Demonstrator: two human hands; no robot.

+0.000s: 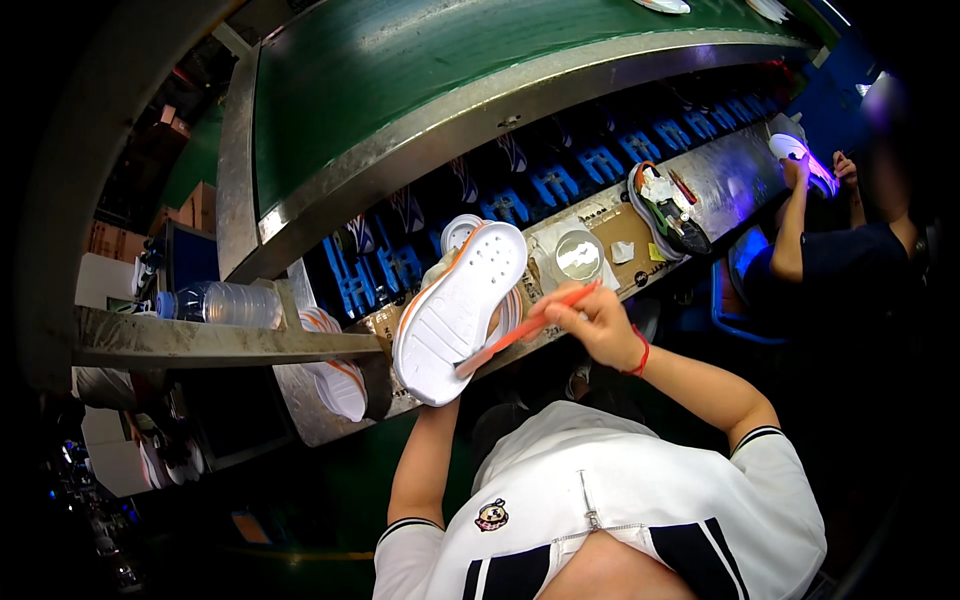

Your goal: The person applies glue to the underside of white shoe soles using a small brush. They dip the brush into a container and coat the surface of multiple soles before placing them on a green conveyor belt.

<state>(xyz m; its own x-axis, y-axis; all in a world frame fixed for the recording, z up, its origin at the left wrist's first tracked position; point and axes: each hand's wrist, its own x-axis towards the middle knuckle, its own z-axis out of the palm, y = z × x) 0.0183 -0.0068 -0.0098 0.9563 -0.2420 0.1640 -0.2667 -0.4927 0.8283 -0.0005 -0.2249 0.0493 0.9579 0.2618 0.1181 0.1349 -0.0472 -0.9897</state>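
A white shoe sole (462, 300) with an orange line round its edge is held up, its inner face toward me. The heel end shows a cluster of small holes. My left hand (496, 318) grips it from behind and is mostly hidden by it. Pinched in my right hand (600, 328) is an orange-red brush (525, 332), slanting down to the left. Its tip touches the sole's lower right edge. Behind the held sole, part of another white sole (459, 231) shows. A round dish (579, 256) with pale contents sits beyond my right hand.
Cardboard (625, 272) covers part of the narrow metal bench; a dark shoe (672, 222) lies there. White soles (343, 388) rest at the left, below a metal bar carrying a plastic bottle (235, 304). Beyond runs a green conveyor (400, 90). At right another person's hands hold a purple-lit shoe (800, 157).
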